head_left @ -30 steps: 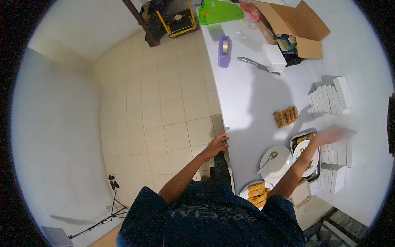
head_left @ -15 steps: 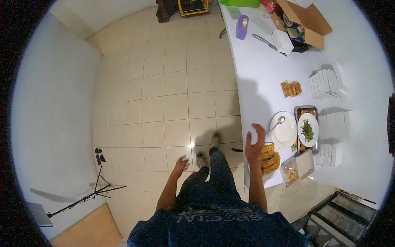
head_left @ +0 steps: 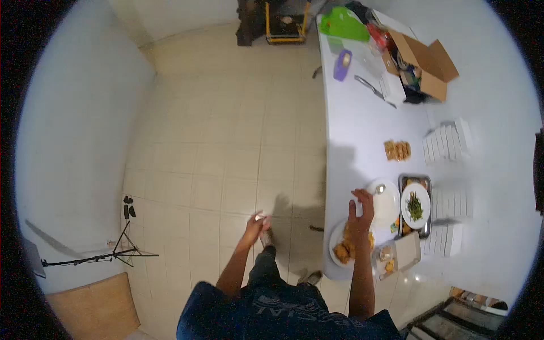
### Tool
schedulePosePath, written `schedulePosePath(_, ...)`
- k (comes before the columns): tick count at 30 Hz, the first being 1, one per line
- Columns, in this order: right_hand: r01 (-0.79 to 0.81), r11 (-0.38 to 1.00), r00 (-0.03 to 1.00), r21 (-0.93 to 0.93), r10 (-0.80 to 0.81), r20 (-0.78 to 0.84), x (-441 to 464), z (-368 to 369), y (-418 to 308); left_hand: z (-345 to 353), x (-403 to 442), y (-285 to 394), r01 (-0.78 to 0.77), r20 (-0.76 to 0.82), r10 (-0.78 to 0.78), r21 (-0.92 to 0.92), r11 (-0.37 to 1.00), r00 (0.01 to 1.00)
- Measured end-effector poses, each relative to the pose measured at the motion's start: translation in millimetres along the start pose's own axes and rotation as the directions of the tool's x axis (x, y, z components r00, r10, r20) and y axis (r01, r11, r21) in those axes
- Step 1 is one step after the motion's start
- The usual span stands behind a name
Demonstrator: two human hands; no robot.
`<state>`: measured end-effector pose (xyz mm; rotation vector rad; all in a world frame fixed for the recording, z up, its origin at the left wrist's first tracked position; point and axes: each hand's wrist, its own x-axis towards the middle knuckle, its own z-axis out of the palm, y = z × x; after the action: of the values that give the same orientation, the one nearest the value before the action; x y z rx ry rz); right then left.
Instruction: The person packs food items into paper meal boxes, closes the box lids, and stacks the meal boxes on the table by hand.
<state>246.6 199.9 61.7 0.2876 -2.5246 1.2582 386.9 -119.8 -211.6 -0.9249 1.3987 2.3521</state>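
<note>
My left hand [head_left: 255, 229] is over the floor, left of the table, slightly blurred; its fingers look apart, with a bright spot beside them. Over the near end of the white table [head_left: 345, 124], my right hand [head_left: 361, 215] has its thumb and fingers apart and holds nothing. Beneath it, partly hidden, a plate of fried food [head_left: 342, 251] sits near the table's edge. Right beside the hand is a white plate [head_left: 387, 205] with a spoon [head_left: 379, 189]. A plate of green leaves [head_left: 415, 207] rests on a metal tray [head_left: 429, 226] of food.
Packed brown food pieces [head_left: 398, 151] lie mid-table. White boxes [head_left: 445, 143] stand in rows along the right. An opened container [head_left: 403, 255] is at the near corner. Farther off are a knife [head_left: 374, 90], purple tape dispenser [head_left: 342, 65], green bag [head_left: 344, 24] and cardboard box [head_left: 425, 59].
My right hand has come back from the white boxes to above the plates and is open. My left hand has left the table edge and is over the floor. The view has shifted.
</note>
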Motion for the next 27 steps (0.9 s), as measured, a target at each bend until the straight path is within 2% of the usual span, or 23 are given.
schedulePosePath(1,-0.028,1.000,1.000,-0.013,0.028,0.007,1,-18,3,19,16,7,-0.040,0.041,0.038,0.047,0.998,0.998)
schedulePosePath(2,0.041,0.998,0.999,-0.040,-0.041,0.006,-1,-37,9,53,20,23,-0.104,0.051,0.104,-0.014,0.995,0.993)
schedulePosePath(3,0.117,0.991,0.993,-0.062,-0.117,0.002,-4,-55,18,80,32,32,-0.191,0.030,0.190,0.025,0.981,0.981)
schedulePosePath(5,0.153,0.985,0.988,-0.084,-0.154,-0.017,-11,-93,44,134,33,64,-0.303,0.121,0.282,0.228,0.925,0.952)
schedulePosePath(7,0.159,0.982,0.985,-0.102,-0.164,-0.046,-14,-130,72,191,28,77,-0.457,0.146,0.434,0.363,0.812,0.889)
schedulePosePath(8,0.171,0.981,0.980,-0.086,-0.179,-0.086,-14,-144,91,219,17,73,-0.456,0.136,0.439,0.377,0.806,0.888)
schedulePosePath(10,0.181,0.983,0.971,-0.034,-0.184,-0.152,-10,-173,125,281,-8,70,-0.656,0.197,0.629,0.126,0.744,0.752)
schedulePosePath(13,0.079,0.990,0.964,0.115,-0.046,-0.260,-4,-208,169,370,-56,50,-0.662,0.245,0.624,0.121,0.739,0.742)
schedulePosePath(14,0.008,0.988,0.967,0.157,0.033,-0.253,-2,-219,191,392,-63,47,-0.645,0.327,0.573,0.185,0.741,0.752)
schedulePosePath(15,0.011,0.986,0.964,0.164,0.033,-0.265,3,-229,207,413,-67,39,-0.624,0.401,0.508,0.248,0.741,0.762)
schedulePosePath(17,-0.159,0.902,0.891,0.402,0.306,-0.335,20,-261,243,479,-67,29,-0.562,0.494,0.386,0.277,0.780,0.779)
schedulePosePath(18,-0.147,0.925,0.872,0.350,0.288,-0.395,26,-269,258,497,-57,26,-0.548,0.566,0.343,0.240,0.801,0.749)
schedulePosePath(21,-0.176,0.861,0.796,0.477,0.410,-0.446,43,-280,321,566,-26,15,-0.619,0.628,0.360,0.254,0.743,0.690)
schedulePosePath(22,-0.157,0.872,0.809,0.463,0.382,-0.446,48,-282,348,588,-15,15,-0.597,0.638,0.304,0.309,0.741,0.708)
schedulePosePath(23,-0.186,0.834,0.795,0.519,0.438,-0.420,54,-287,355,612,-9,14,-0.601,0.656,0.297,0.301,0.740,0.694)
schedulePosePath(27,-0.164,0.829,0.806,0.534,0.425,-0.412,68,-301,353,692,8,-6,-0.560,0.604,0.303,0.296,0.774,0.737)
